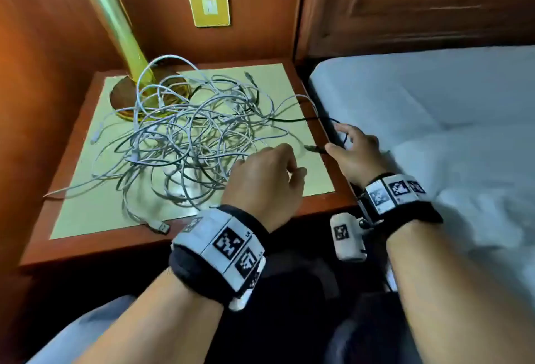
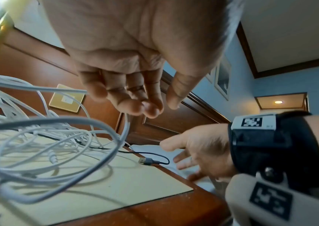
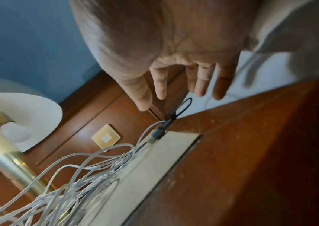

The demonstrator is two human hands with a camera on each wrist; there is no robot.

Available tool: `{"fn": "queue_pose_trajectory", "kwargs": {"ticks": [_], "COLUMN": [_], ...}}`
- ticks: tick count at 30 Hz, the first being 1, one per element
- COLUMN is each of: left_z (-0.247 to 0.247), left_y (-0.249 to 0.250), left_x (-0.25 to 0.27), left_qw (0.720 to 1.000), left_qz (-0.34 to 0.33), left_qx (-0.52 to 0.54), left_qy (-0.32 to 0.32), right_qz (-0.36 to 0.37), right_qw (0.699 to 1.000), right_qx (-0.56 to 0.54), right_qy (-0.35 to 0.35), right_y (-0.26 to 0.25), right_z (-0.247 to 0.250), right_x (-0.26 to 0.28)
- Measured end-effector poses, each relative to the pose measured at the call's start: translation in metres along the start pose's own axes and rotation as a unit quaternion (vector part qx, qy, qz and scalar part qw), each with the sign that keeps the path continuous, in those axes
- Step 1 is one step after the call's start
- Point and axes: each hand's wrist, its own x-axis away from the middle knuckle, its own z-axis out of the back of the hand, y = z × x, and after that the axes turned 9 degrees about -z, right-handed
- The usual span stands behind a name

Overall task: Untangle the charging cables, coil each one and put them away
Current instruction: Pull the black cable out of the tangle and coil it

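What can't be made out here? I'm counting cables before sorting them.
- How many white cables: head view, strands overlap in one tangle.
- Where the dark cable runs inside the tangle: white loops cover it.
- What the left hand touches: left wrist view, its fingertips hide the contact with a white strand.
- The lamp top: right wrist view, blurred and cut by the edge.
- The right hand fingertips: head view, past the nightstand edge.

Lamp base [image 1: 150,94] amid cables [image 1: 185,138]

Left hand [image 2: 135,64] fingers loosely curled above tangled white cables [image 2: 44,137], right hand [image 2: 199,151] spread near dark USB plug [image 2: 146,160], bedside table [image 2: 154,211].
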Motion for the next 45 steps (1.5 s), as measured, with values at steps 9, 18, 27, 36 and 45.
{"fn": "queue_pose_trajectory", "kwargs": {"ticks": [9, 18, 27, 36, 45], "left_z": [0.002, 0.027, 0.04, 0.047, 0.044], "left_y": [-0.022, -0.032, -0.048, -0.064, -0.031], "left_x": [-0.033, -0.012, 0.024, 0.038, 0.033], "left_qw": [0.998, 0.984, 0.972, 0.95, 0.937], "left_qz": [0.055, 0.05, -0.038, -0.027, -0.179], "left_qx": [0.033, 0.162, 0.231, 0.241, 0.26], "left_qy": [-0.001, 0.053, 0.039, 0.199, 0.152], "right_qz": [0.031, 0.269, 0.395, 0.219, 0.245], "right_qw": [0.998, 0.953, 0.848, 0.975, 0.956], "right_qx": [-0.013, -0.138, -0.308, -0.013, -0.11], "right_qy": [0.059, 0.017, -0.171, -0.035, -0.117], "right_y": [-0.002, -0.046, -0.079, -0.063, -0.071], "right_z": [-0.012, 0.013, 0.015, 0.006, -0.043], "right_x": [-0.033, 0.057, 0.167, 0.12, 0.081]}}
